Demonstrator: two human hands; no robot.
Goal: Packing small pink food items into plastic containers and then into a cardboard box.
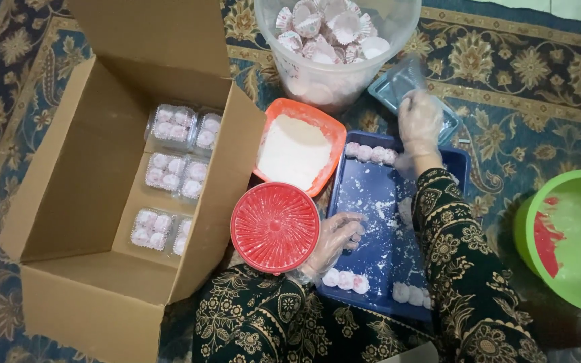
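left hand (334, 240) – thin clear glove, fingers curled loosely over the floury blue tray (371, 222), clamped on nothing | right hand (419, 124) – gloved, pinching a clear plastic clamshell (398, 84) beyond the tray | round powdered sweets (345, 279) line the tray edges | ribbed red lid (274, 226) beside corrugated cardboard box (89, 188)

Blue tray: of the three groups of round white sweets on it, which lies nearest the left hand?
The row along the blue tray's near edge, just below the gloved left hand. The far-edge row sits by the right hand; the near-right cluster lies farther off.
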